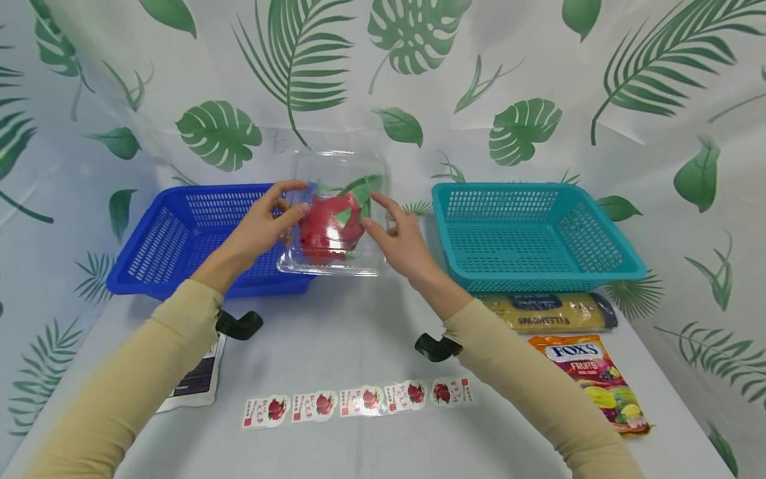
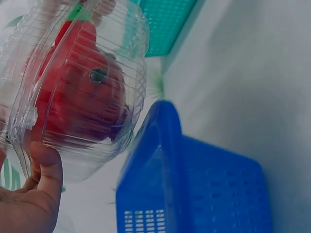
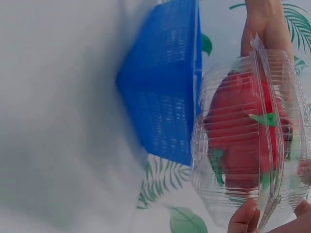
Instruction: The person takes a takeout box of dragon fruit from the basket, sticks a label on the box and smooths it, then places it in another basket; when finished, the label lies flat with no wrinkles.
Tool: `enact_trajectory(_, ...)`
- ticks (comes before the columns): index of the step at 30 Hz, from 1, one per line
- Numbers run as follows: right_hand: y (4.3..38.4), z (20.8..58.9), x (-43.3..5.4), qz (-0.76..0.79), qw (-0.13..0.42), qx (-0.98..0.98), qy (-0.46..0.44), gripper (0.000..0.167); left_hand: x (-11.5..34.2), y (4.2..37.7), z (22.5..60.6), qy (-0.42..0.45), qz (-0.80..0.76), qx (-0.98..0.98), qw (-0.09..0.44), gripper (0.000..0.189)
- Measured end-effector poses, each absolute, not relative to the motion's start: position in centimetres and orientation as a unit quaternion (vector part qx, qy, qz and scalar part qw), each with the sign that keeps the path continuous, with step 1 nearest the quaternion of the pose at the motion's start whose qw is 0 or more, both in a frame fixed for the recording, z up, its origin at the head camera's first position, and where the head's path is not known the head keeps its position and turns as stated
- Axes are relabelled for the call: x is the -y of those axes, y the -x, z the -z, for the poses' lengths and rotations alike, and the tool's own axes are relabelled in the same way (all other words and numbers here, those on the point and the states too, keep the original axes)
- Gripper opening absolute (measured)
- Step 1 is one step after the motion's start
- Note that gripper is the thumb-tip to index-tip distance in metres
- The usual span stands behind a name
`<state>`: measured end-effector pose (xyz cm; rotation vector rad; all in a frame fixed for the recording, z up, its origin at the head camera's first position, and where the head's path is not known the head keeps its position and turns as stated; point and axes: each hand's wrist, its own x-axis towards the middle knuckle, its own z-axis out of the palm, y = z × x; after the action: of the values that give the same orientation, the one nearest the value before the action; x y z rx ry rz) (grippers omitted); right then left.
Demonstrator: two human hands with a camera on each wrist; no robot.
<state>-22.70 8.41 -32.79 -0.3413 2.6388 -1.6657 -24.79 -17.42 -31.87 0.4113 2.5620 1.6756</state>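
A clear plastic clamshell box (image 1: 338, 271) is held up in front of me, its lid down over a red dragon fruit (image 1: 328, 229) with green leafy tips. My left hand (image 1: 254, 226) grips the box's left side; in the left wrist view the thumb (image 2: 46, 162) presses by the rim seam. On the opposite side, my right hand (image 1: 408, 245) holds the box, with fingertips (image 3: 244, 213) at the seam in the right wrist view. The box overlaps the right end of the blue basket (image 1: 275, 287) in the head view.
A teal basket (image 1: 538, 285) stands at the back right. Before it lie a spaghetti pack (image 1: 550, 313) and a Fox's candy bag (image 1: 598, 382). Several dragon fruit stickers (image 1: 362, 401) form a row near the front. A dark-and-white pouch (image 1: 197, 382) is partly hidden behind my left sleeve.
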Motion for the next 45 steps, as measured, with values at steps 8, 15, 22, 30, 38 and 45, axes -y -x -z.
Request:
enact_trajectory(8, 22.3, 33.0, -9.8, 0.535, 0.019, -0.838, 0.105, 0.055, 16.1, 24.2, 32.4, -0.134, -0.545, -0.827, 0.042, 0.052)
enact_trajectory(15, 21.9, 33.5, -10.6, 0.544, 0.006, -0.835, 0.078, 0.053, 15.0, 23.9, 32.7, -0.132, -0.547, -0.825, 0.056, 0.052)
enact_trajectory(22, 21.7, 33.8, -11.3, 0.618, 0.006, -0.782, 0.077, 0.049, 14.2, 23.9, 33.6, -0.135, -0.554, -0.818, 0.077, 0.053)
enact_trajectory(30, 21.7, 34.5, -12.2, 0.644, 0.032, -0.762, 0.067, 0.049, 13.5, 24.0, 33.9, -0.141, -0.546, -0.82, 0.095, 0.052)
enact_trajectory(38, 21.8, 35.3, -12.7, 0.627, 0.042, -0.777, 0.042, 0.048, 13.4, 24.1, 34.6, -0.144, -0.529, -0.827, 0.122, 0.057)
enact_trajectory(45, 21.5, 36.3, -13.3, 0.617, 0.056, -0.785, 0.025, 0.048, 11.9, 22.5, 34.8, -0.109, -0.481, -0.859, 0.136, 0.06)
